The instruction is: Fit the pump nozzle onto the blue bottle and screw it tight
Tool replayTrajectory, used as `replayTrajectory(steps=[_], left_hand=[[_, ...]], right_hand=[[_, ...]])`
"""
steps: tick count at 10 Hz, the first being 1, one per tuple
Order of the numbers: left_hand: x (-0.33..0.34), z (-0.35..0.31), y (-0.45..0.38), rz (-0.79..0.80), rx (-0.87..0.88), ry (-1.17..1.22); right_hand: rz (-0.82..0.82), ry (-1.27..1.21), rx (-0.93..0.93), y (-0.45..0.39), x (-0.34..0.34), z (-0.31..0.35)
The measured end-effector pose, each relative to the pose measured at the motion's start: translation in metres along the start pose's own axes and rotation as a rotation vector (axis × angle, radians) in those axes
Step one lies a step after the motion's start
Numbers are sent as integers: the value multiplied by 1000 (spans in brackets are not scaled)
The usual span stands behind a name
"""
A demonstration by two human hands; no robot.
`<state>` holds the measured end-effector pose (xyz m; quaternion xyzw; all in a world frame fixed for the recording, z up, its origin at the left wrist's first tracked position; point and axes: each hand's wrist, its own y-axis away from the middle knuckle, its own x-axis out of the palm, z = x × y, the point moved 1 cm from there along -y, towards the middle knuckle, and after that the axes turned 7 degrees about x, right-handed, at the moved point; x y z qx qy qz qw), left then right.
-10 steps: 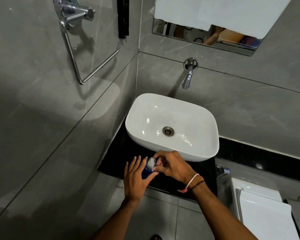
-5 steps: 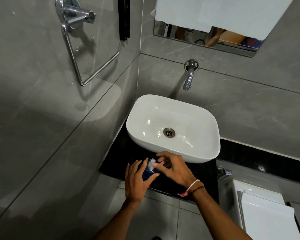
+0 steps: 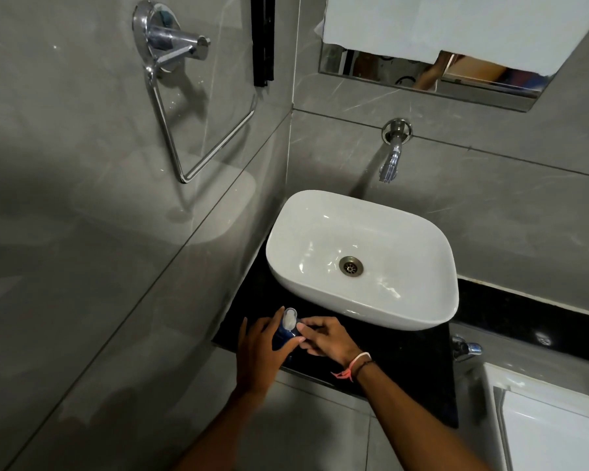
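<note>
We look down on grey tiled walls meeting in a corner, with a white rounded-rectangular ceramic basin set on a black glossy stone worktop. A chrome wall tap hangs above the basin's far rim, and a chrome triangular towel ring is fixed to the side wall. At the lower right edge we see a white cistern lid, with a small chrome valve just beside the worktop.

Near the front of the worktop, just in front of the basin, our left hand wraps around the small dark blue plastic bottle, fingers curled behind it and thumb across its front. The bottle tilts slightly away from us. The white pump nozzle sits at its top. Our right hand is beside the neck, fingertips touching the bottle just below the nozzle; we cannot tell whether they pinch the collar. A pink and dark thread bracelet circles the right wrist.
</note>
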<state>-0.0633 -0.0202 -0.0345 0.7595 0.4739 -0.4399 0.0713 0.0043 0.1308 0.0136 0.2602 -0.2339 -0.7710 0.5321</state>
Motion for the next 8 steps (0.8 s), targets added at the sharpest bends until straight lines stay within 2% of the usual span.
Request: replayTrajectory(steps=[2, 3, 5, 6, 7, 8], left_hand=[[-33, 35, -11, -41, -23, -36], [-42, 37, -13, -54, -5, -40], [-62, 18, -25, -182, 43, 31], [-76, -12, -52, -202, 272, -91], [-73, -68, -95, -186, 471, -246], [-75, -114, -120, -118, 554, -361]], right_hand=[[55, 61, 11, -25, 40, 31], [-1, 206, -71, -23, 44, 35], [-439, 572, -554, 9, 14, 37], [-739, 740, -743, 31, -19, 40], [-986, 773, -773, 49, -68, 57], [-1103, 853, -731, 66, -97, 78]])
